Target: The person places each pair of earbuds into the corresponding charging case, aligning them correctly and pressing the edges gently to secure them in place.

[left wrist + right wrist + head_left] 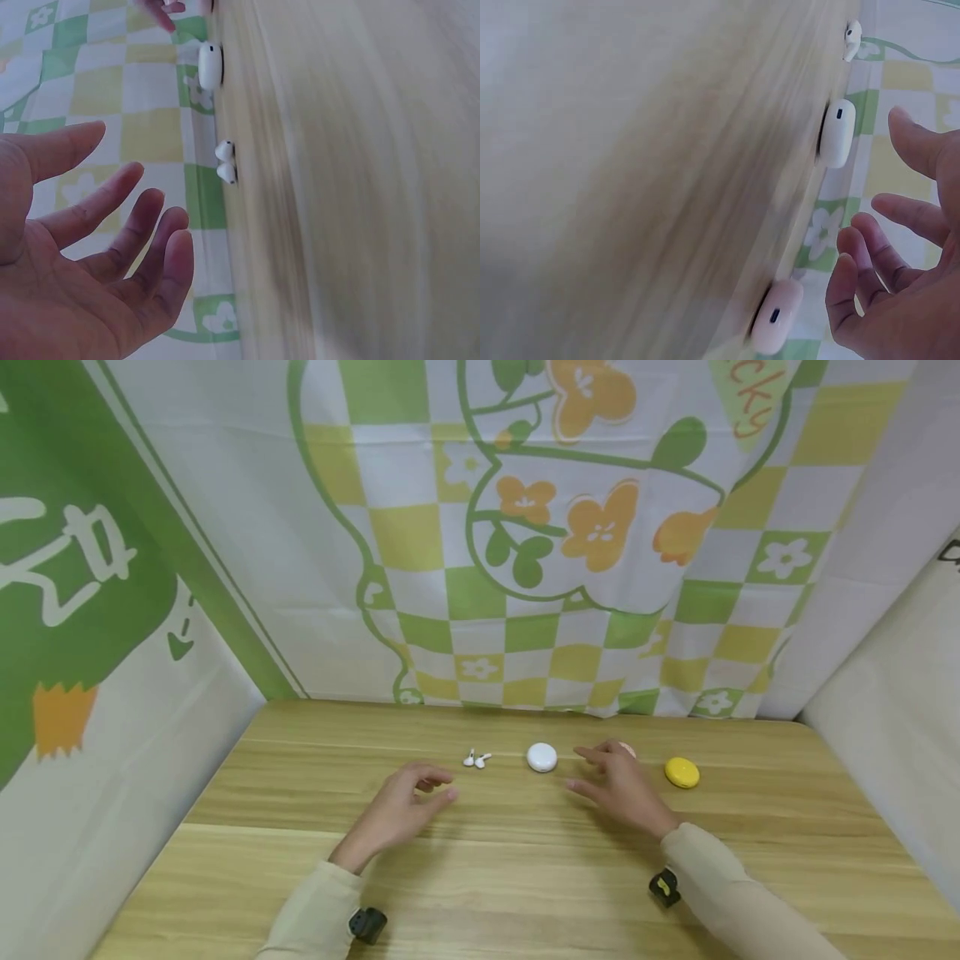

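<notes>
The left hand (pixel 401 806) has its fingers loosely bent, thumb well apart from the fingertips, with nothing in its hold. The right hand (pixel 626 789) is also slack, a wide gap between thumb and forefinger, holding nothing. Both hands hover above the bench (pixel 517 877), reaching towards its far edge.

Nearest the left hand, towards the far edge, lie two white earbuds (pixel 482 761), side by side. Right of them, near the right hand's fingertips but untouched, a rounded white case (pixel 542 757) sits flat; the right wrist view shows a dark slot on its side. A pink case (pixel 778 316), slotted likewise, is partly hidden behind the right hand in the head view. Further towards the right edge sits a round yellow case (pixel 682 772).

Pale sleeves (pixel 708 864) cover the forearms, a black device (pixel 367 925) at each wrist. Behind the far edge hangs a checked, flowered cloth (pixel 420 539).
</notes>
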A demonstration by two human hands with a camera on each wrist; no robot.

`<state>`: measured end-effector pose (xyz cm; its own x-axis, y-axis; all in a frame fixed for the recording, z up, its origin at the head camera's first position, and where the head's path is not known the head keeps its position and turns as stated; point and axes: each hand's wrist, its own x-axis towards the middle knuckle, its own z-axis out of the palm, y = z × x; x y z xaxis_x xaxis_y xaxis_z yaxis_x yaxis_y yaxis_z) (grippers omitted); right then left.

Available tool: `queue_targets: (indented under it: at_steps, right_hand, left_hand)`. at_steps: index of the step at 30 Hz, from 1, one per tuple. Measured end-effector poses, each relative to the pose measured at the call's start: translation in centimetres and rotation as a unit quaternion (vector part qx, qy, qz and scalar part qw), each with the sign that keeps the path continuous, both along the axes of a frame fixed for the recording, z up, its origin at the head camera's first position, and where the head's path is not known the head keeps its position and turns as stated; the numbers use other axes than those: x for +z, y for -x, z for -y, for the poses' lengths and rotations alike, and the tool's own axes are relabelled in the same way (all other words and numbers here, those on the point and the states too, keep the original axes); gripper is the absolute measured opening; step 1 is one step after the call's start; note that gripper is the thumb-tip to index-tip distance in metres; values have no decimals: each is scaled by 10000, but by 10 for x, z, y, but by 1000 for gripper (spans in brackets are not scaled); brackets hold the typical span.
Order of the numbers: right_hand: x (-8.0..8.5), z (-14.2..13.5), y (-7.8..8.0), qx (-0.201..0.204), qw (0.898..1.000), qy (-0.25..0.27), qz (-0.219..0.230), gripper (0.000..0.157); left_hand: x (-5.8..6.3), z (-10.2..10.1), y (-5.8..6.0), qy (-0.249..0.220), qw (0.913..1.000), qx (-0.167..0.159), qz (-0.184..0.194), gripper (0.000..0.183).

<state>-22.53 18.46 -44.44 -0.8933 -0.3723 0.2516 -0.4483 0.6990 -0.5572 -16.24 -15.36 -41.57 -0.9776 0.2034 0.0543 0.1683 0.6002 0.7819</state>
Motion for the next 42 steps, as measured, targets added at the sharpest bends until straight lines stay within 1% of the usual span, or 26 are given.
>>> queue_targets:
  at_steps: [4, 8, 12, 19, 22, 24, 26, 29, 33, 35, 42]
  right_hand:
    - [0, 11, 11, 79, 9999, 21, 112, 58]
    - [-2, 19, 21, 86, 9997, -132, 159, 61]
    - [-5, 25, 28, 96, 9992, -317, 202, 64]
    - [-7, 33, 37, 79, 9989, -427, 194, 67]
    - [-7, 35, 39, 155, 9987, -470, 112, 51]
    - [-7, 36, 41, 221, 9985, -499, 56, 39]
    - [-6, 37, 41, 266, 9983, -518, 56, 33]
    - [-7, 38, 42, 302, 9981, -523, 98, 32]
    - [-8, 40, 42, 291, 9981, -514, 158, 39]
    - [-9, 40, 43, 274, 9981, -519, 178, 40]
    - [-10, 41, 45, 182, 9980, -585, 180, 39]
  left_hand:
    - [-2, 7, -2, 50, 10000, -1, -24, 31]
    - [-5, 12, -2, 120, 9999, 12, -36, 32]
    - [-6, 14, -3, 136, 9999, 16, -29, 31]
    - [-6, 17, -4, 75, 9999, 58, 49, 29]
    - [-7, 18, -4, 87, 9999, 51, 25, 29]
    - [-7, 19, -4, 96, 9999, 44, 9, 30]
    - [-8, 19, -4, 111, 9999, 40, -5, 30]
    - [-8, 19, -5, 104, 9999, 44, 5, 29]
    - [-8, 19, -5, 89, 9999, 42, 20, 29]
    - [-8, 18, -5, 75, 10000, 30, 23, 29]
    - [-7, 17, -5, 40, 10000, -36, 44, 30]
